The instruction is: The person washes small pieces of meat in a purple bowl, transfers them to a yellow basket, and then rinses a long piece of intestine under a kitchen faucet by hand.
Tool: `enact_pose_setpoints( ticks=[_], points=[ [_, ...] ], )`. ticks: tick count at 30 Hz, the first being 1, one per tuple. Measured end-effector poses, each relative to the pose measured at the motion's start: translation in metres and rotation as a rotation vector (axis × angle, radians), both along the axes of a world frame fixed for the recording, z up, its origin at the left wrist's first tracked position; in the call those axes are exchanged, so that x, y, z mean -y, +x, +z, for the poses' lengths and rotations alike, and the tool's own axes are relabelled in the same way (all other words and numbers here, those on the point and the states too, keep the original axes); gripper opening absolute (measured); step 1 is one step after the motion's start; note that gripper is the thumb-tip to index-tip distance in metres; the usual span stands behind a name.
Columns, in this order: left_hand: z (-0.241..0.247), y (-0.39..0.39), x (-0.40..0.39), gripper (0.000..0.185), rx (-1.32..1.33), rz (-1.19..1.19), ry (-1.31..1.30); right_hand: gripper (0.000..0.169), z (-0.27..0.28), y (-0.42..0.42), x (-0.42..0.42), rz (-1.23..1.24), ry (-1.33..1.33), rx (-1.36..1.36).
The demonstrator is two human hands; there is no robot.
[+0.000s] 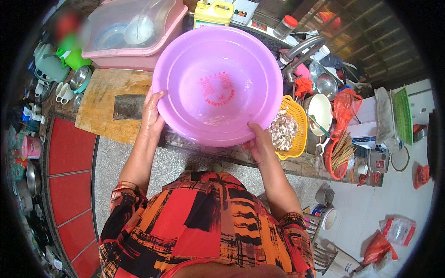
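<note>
A large purple plastic basin [194, 80] with wet, shiny inside and red print on its bottom is held over the counter's edge. My left hand [153, 109] grips its rim at the left, thumb on top. At the lower right of the rim, my right hand [259, 142] holds it too, fingers underneath. Right of the basin stands a yellow plastic basket [299, 133] with chopped pieces [283, 132], perhaps mushroom. A wooden cutting board [95, 100] with a cleaver [128, 107] on it lies left of my left hand. What is under the basin is hidden.
A metal faucet [290, 64] rises behind the basin's right side. At the back left stands a pink lidded bin [121, 59] with bowls inside, beside a yellow jug [213, 14]. A cream pan [320, 113] and a red basket with sticks [335, 163] sit further right.
</note>
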State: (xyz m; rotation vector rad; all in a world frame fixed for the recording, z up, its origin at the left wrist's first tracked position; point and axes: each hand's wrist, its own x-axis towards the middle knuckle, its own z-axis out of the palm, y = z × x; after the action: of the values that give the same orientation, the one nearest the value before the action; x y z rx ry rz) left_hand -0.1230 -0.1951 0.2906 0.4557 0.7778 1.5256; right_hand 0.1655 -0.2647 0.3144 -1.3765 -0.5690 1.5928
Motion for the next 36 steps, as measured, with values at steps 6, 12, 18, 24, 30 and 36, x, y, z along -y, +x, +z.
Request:
enact_pose_setpoints(
  ticks=[6,12,18,24,30,36],
  points=[
    [0.001,-0.023,-0.013,0.05,-1.334,0.149,0.14,0.038,-0.013,0.003,-0.005,-0.057,0.118,0.039],
    [0.031,0.032,-0.059,0.036,-2.066,-0.109,0.788,0.04,0.0,0.001,-0.01,-0.018,0.178,0.088],
    [-0.033,0.047,-0.109,0.02,-2.566,-0.44,0.528,0.039,0.001,-0.005,-0.024,-0.032,0.269,0.058],
    [-0.05,0.103,-0.09,0.039,-1.938,-1.021,0.338,0.039,-0.004,-0.017,-0.028,-0.16,0.223,0.086],
    [-0.03,0.03,-0.157,0.031,-2.596,-0.24,1.1,0.038,-0.003,0.006,-0.025,-0.068,0.168,0.097],
    [-0.019,0.022,-0.125,0.029,-2.615,-0.525,0.887,0.036,-0.013,0.008,-0.047,-0.071,0.226,0.134]
  ],
)
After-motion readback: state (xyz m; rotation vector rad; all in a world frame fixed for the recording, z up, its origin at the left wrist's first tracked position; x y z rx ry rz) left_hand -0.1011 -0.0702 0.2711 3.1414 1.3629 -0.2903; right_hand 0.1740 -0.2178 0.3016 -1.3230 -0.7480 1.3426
